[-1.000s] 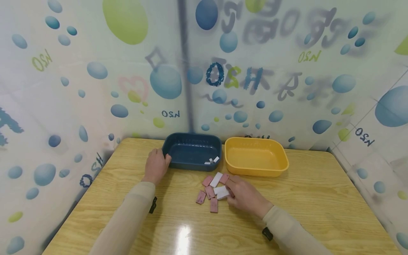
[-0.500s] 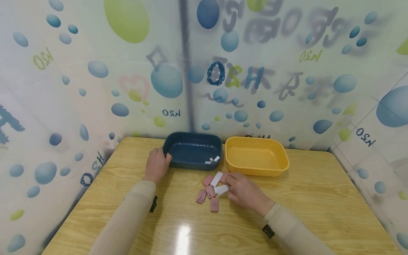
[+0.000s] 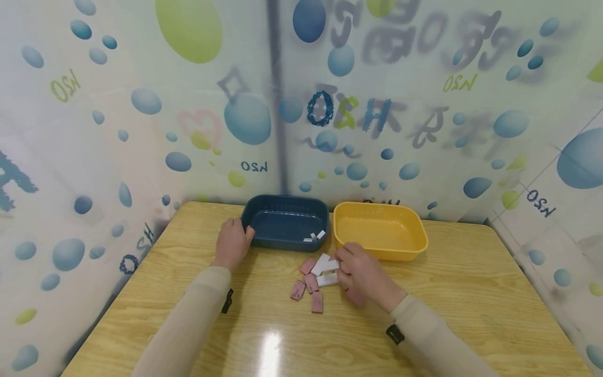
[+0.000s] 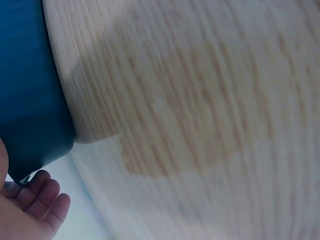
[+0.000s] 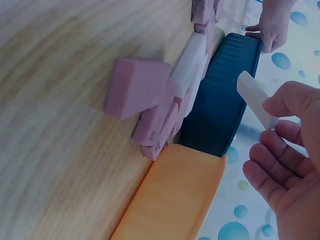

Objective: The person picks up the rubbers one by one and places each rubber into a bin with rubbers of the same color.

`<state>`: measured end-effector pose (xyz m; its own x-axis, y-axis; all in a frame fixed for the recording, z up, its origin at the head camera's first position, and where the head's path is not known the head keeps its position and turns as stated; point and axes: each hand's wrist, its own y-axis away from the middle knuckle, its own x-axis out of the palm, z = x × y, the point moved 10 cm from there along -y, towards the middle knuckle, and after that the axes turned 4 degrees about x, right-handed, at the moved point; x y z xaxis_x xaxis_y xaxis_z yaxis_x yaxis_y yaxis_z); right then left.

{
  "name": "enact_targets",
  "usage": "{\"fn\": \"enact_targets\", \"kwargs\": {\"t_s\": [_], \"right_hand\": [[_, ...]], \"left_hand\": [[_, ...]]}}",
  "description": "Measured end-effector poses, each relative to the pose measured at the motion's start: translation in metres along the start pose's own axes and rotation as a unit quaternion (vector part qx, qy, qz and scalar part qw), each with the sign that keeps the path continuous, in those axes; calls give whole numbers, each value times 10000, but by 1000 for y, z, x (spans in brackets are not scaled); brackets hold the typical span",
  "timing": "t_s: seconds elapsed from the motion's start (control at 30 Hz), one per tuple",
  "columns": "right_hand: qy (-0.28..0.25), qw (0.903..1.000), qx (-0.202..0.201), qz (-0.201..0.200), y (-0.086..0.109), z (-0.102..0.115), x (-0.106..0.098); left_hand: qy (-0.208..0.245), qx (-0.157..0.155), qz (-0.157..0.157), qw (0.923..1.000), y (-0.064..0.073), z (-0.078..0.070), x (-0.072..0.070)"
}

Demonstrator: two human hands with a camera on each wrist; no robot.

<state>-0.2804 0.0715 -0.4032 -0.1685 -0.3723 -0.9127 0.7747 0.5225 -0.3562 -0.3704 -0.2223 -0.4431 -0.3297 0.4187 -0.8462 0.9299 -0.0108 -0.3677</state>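
Note:
My left hand (image 3: 232,242) grips the left end of the dark blue bin (image 3: 278,244), thumb over the rim; in the left wrist view its fingers (image 4: 45,195) curl beneath the rim. My right hand (image 3: 365,272) pinches a white eraser (image 5: 256,100) between thumb and index finger, above the pile in front of the bins. The other fingers are loosely bent. Around it lie several pink erasers (image 3: 311,283) and white ones (image 3: 327,279). One pink eraser (image 5: 137,87) sits at the pile's near right, partly covered by the right hand in the head view.
A yellow bin (image 3: 377,254) stands just right of the blue one, close behind the right hand. Small white pieces (image 3: 313,237) lie in the blue bin's right front corner. The wooden table (image 3: 471,293) ends at a printed curtain (image 3: 301,104) behind the bins.
My right hand has lifted a white eraser off the pile and moved slightly up toward the yellow bin. A pink eraser now shows below that hand. The left hand keeps its place on the blue bin.

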Motion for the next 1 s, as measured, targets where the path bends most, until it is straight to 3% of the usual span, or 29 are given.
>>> {"fn": "enact_targets", "kwargs": {"t_s": [0.13,0.67,1.0], "right_hand": [[-13,9992,-131,-386,-4,-1,-8],[-123,9930,-53,-1176,-17,-10,-25],[-115,9925,178,-1207,-27,-15,-24]], "left_hand": [[-17,-2,36,10000,0,1,1],[12,-76,96,9999,-1,2,3],[57,-82,93,9999,-1,2,2]]}}
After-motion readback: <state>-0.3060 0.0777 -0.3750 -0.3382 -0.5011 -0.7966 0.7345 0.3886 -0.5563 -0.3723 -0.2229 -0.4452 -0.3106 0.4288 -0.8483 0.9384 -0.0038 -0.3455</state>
